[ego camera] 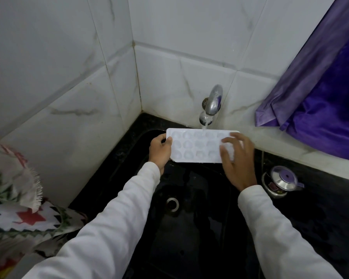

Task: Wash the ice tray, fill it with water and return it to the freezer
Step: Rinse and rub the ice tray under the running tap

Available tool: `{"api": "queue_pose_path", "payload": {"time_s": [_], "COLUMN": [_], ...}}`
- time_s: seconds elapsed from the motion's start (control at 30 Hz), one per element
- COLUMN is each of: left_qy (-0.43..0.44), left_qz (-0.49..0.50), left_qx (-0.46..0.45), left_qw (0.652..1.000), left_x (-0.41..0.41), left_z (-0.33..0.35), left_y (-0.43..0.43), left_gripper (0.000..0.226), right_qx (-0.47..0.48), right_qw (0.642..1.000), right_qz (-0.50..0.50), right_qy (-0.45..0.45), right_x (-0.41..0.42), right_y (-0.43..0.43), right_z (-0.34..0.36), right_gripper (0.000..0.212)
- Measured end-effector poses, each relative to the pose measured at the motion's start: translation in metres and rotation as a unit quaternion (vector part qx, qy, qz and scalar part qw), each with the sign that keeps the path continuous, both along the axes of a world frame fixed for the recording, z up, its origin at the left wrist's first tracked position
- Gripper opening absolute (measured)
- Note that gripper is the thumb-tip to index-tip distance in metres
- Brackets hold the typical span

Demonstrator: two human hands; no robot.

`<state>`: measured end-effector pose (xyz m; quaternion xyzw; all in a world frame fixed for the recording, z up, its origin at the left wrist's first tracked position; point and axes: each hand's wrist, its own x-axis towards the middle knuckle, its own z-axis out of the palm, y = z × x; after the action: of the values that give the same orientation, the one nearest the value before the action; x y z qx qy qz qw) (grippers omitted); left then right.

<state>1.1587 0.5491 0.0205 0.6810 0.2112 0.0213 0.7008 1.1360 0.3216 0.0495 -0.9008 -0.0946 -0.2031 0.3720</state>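
Black sink [189, 228] — white dimpled ice tray [197, 147]

White marbled wall tiles [69, 57], purple curtain [320, 97]

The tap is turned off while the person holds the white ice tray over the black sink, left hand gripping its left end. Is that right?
Not quite. The tap is running: the head view shows water falling from it onto the far edge of the ice tray. The rest holds: the tray is held over the black sink, left hand gripping its left end.
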Motion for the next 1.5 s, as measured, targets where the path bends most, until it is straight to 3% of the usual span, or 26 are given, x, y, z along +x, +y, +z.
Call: {"api": "queue_pose_path", "payload": {"time_s": [0.07, 0.17, 0.23, 0.33, 0.47, 0.63, 0.77, 0.83, 0.97, 1.13, 1.3, 1.4, 1.5], "left_qy": [-0.004, -0.009, -0.01, -0.017, -0.083, -0.157, -0.202, -0.19, -0.208, -0.169, -0.172, -0.146, -0.108], "left_qz": [-0.008, -0.03, -0.048, -0.071, -0.104, -0.079, -0.073, -0.081, -0.073, -0.113, -0.099, -0.122, -0.135], "left_qx": [0.002, 0.016, 0.026, 0.05, 0.116, 0.143, 0.16, 0.17, 0.169, 0.202, 0.172, 0.159, 0.076], "left_qw": [1.0, 0.999, 0.998, 0.996, 0.984, 0.974, 0.964, 0.963, 0.961, 0.958, 0.965, 0.969, 0.982], "left_x": [-0.006, -0.02, -0.033, -0.056, -0.08, -0.09, -0.086, -0.083, -0.085, -0.087, -0.087, -0.08, -0.076], "left_z": [-0.002, -0.008, -0.013, -0.023, -0.031, -0.017, -0.01, -0.01, -0.007, -0.012, -0.021, -0.024, -0.02], "left_y": [0.001, 0.002, 0.002, 0.004, 0.013, 0.015, 0.015, 0.016, 0.016, 0.02, 0.019, 0.017, 0.005], "left_gripper": [0.023, 0.022, 0.022, 0.021, 0.023, 0.02, 0.025, 0.025, 0.024, 0.022, 0.024, 0.036, 0.04], "right_qx": [-0.015, 0.066, 0.138, 0.141, 0.178, 0.219, 0.156, 0.105, 0.098, 0.063, 0.161, 0.221, 0.222], "right_qw": [0.993, 0.968, 0.939, 0.927, 0.933, 0.959, 0.978, 0.986, 0.986, 0.99, 0.972, 0.95, 0.945], "right_qz": [-0.12, -0.173, -0.123, -0.096, -0.115, -0.121, -0.136, -0.129, -0.138, -0.124, -0.131, -0.17, -0.186], "right_qy": [-0.014, 0.17, 0.289, 0.333, 0.292, 0.134, 0.002, 0.019, -0.004, 0.03, 0.109, 0.142, 0.153], "right_x": [0.003, 0.006, 0.001, -0.014, -0.033, -0.051, -0.057, -0.056, -0.054, -0.052, -0.056, -0.053, -0.047], "right_y": [-0.015, -0.039, -0.049, -0.058, -0.06, -0.051, -0.042, -0.042, -0.045, -0.05, -0.048, -0.047, -0.047], "right_z": [-0.004, -0.018, -0.029, -0.045, -0.057, -0.051, -0.051, -0.055, -0.056, -0.066, -0.071, -0.069, -0.066], "right_gripper": [0.038, 0.06, 0.052, 0.022, 0.013, 0.019, 0.02, 0.017, 0.015, 0.012, 0.016, 0.017, 0.016]}}
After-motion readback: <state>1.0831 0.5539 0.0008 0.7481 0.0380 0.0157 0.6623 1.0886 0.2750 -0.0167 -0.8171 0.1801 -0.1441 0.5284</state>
